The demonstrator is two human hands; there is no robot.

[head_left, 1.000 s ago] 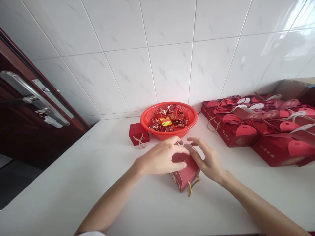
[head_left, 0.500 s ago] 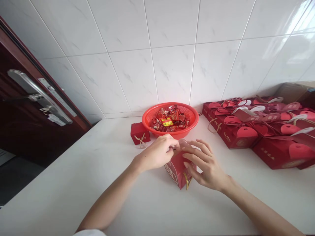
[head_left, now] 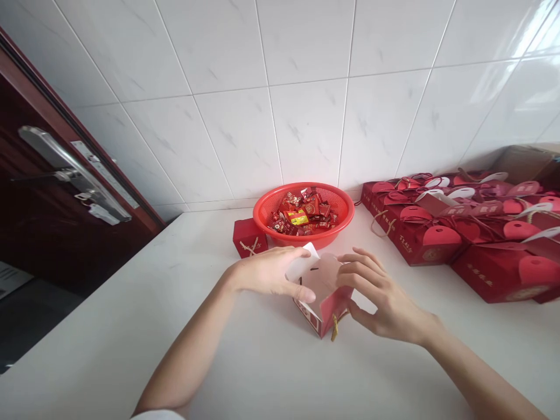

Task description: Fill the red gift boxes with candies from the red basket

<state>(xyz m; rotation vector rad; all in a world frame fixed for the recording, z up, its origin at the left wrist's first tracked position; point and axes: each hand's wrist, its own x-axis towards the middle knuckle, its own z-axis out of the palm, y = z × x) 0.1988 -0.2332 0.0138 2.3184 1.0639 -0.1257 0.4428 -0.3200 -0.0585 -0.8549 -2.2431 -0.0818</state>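
A red paper gift box (head_left: 335, 309) with white inner faces stands on the counter in front of me, its top flaps spread apart and a gold cord loop hanging at its near right side. At its left, my left hand (head_left: 271, 271) lies against a raised flap (head_left: 301, 265), thumb stretched over the near edge and apart from the fingers. My right hand (head_left: 378, 291) is at the box's right side with fingers spread, the fingertips by the right flap. How firmly either hand touches the card cannot be told.
Behind the box stands a red plastic basket (head_left: 261, 219) of wrapped sweets (head_left: 306, 210). A small dark-red box (head_left: 245, 233) with a cord sits left of it. Many closed red gift boxes (head_left: 431, 242) crowd the right side. A tiled wall (head_left: 306, 128) backs the counter; a door (head_left: 39, 216) is at left.
The box's top has come apart, and its white inside now shows. My left hand has unbent its fingers and moved left with a flap; my right hand has shifted slightly right.
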